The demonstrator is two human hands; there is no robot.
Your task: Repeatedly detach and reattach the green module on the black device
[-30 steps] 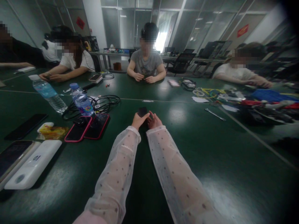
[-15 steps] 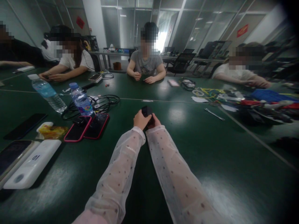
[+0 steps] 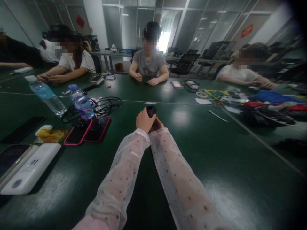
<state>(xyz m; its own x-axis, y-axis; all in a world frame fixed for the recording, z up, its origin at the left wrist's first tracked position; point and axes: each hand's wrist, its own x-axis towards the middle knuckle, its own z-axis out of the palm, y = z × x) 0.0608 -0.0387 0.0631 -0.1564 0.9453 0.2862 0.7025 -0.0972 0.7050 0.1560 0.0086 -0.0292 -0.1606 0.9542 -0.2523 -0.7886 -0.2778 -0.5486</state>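
Note:
A small black object (image 3: 151, 111) is between my two hands over the middle of the dark green table (image 3: 192, 143). My left hand (image 3: 144, 120) wraps round its left side, thumb across the near face. My right hand (image 3: 158, 125) grips it from the right and below, with its fingers partly hidden. Sheer dotted sleeves cover both forearms. What exactly the object is cannot be made out.
On the left are two bottles (image 3: 81, 103), black cables (image 3: 107, 105), phones (image 3: 98, 129) and a white power bank (image 3: 31, 169). A wrench (image 3: 218, 116) and a heap of cables and cloth (image 3: 273, 99) lie right. Several people sit across the table.
The view has shifted slightly, so the scene sits a little further left. My left hand has turned a little on the black object, and more of the object's top shows.

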